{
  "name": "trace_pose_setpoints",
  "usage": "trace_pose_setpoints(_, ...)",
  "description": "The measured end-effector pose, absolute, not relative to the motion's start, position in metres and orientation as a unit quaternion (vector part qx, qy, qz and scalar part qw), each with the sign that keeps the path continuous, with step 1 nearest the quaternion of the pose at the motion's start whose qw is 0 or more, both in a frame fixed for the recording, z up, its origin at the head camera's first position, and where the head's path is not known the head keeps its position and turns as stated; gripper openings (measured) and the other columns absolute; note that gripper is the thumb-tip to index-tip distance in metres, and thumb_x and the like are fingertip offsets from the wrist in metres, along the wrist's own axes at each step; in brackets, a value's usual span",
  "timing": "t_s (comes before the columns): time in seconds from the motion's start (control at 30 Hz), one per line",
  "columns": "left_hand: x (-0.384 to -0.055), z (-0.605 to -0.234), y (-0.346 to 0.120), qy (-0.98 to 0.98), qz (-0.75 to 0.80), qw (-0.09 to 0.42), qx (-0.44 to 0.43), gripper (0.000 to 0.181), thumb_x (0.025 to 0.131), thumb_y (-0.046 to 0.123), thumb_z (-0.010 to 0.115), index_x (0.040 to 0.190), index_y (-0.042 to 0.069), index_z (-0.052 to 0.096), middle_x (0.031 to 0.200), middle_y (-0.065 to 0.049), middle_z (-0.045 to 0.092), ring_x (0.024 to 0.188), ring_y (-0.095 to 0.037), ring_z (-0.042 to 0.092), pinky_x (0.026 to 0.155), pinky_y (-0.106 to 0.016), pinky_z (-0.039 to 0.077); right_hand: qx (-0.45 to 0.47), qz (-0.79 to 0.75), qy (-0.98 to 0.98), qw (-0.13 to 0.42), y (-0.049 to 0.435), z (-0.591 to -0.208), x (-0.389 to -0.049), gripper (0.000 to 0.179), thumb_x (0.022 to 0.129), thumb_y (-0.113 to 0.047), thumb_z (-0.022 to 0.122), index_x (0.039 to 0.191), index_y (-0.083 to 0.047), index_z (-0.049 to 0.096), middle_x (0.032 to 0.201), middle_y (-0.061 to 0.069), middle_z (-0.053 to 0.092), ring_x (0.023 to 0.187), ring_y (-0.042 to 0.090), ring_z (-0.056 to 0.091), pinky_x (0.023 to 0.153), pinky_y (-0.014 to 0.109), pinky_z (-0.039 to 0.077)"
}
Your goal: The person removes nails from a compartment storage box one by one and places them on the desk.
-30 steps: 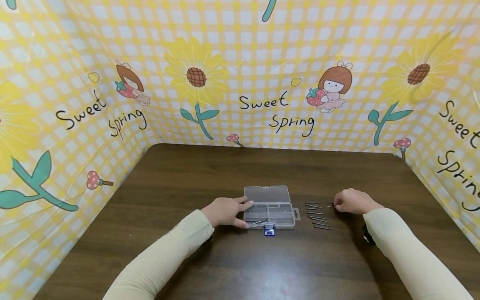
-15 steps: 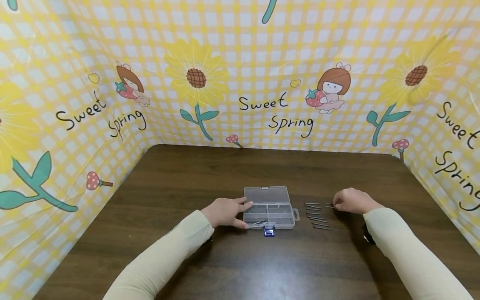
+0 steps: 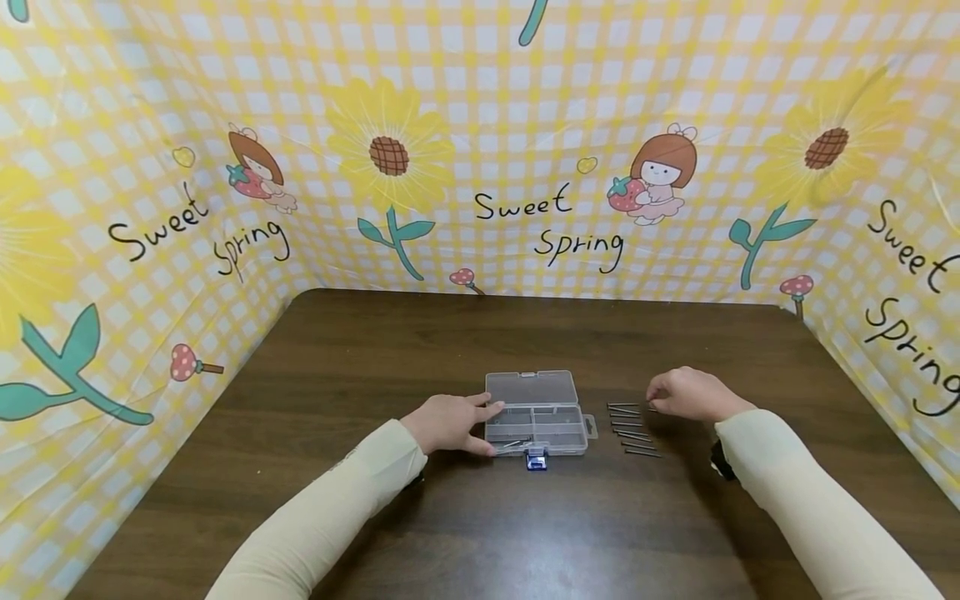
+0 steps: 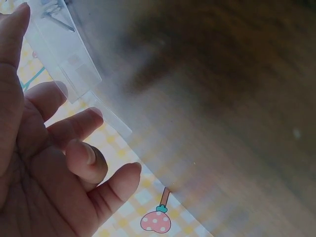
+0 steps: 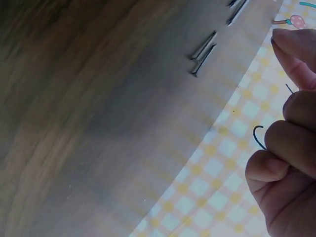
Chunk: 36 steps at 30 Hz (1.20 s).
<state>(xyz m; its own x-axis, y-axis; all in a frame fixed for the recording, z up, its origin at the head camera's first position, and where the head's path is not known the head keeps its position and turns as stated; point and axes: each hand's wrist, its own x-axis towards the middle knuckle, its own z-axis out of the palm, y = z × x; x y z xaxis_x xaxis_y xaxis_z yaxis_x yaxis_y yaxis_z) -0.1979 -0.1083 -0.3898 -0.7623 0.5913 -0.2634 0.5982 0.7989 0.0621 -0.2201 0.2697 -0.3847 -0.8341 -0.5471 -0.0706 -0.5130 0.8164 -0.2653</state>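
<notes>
A clear plastic compartment box [image 3: 558,451] lies on the table with its lid [image 3: 532,388] folded back. Metal nails [image 3: 514,443] rest in its front left compartment. My left hand [image 3: 448,422] steadies the box from the left, fingers spread and touching its side. To the right of the box several nails [image 3: 627,423] lie in a loose column. Beside their far end, my right hand [image 3: 693,393] has thumb and forefinger pinched together, on what looks like a nail mostly hidden by the fingertips. In the right wrist view its other fingers are curled in, and loose nails [image 5: 204,59] lie beyond.
A blue latch [image 3: 536,461] hangs open at the box's front, and a hanging tab [image 3: 591,427] juts from its right side. The brown wooden table [image 3: 420,533] is bordered by a yellow checked cloth [image 3: 420,250] at the back and both sides.
My right hand has shifted slightly left and up, toward the nail column, covering the spot where nail ends showed. My left hand and the box stay in place.
</notes>
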Motion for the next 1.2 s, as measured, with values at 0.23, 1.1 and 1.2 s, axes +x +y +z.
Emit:
trace_pose_setpoints(0.23, -0.199, -0.393, -0.11, 0.939, -0.01, 0.139, 0.315, 0.075, 0.084, 0.055, 0.064, 0.146, 0.02, 0.043, 0.148, -0.007, 0.042, 0.113, -0.025, 0.06, 0.086, -0.036, 0.049, -0.275, -0.127, 0.95, 0.082, 0.262, -0.384, -0.222, 0.009, 0.088, -0.012, 0.065, 0.091, -0.008, 0.072, 0.089, 0.001, 0.069, 0.078, 0.015, 0.062, 0.069, 0.039, 0.05)
trace_pose_setpoints(1.1, -0.2, -0.393, -0.11, 0.939, -0.011, 0.136, 0.314, 0.074, 0.084, 0.054, 0.065, 0.147, 0.021, 0.043, 0.148, -0.006, 0.042, 0.105, -0.023, 0.064, 0.078, -0.034, 0.05, -0.344, -0.193, 0.906, 0.153, 0.168, -0.374, -0.223, 0.005, 0.085, -0.013, 0.068, 0.087, -0.011, 0.072, 0.089, -0.007, 0.066, 0.079, 0.009, 0.057, 0.073, 0.033, 0.049)
trace_pose_setpoints(1.2, -0.2, -0.393, -0.11, 0.939, -0.012, 0.136, 0.315, 0.074, 0.084, 0.055, 0.065, 0.147, 0.021, 0.043, 0.148, -0.005, 0.042, 0.105, -0.023, 0.064, 0.077, -0.034, 0.051, -0.358, -0.182, 0.902, 0.163, 0.163, -0.376, -0.224, 0.005, 0.084, -0.013, 0.067, 0.086, -0.011, 0.072, 0.084, -0.009, 0.065, 0.07, 0.007, 0.051, 0.066, 0.026, 0.046)
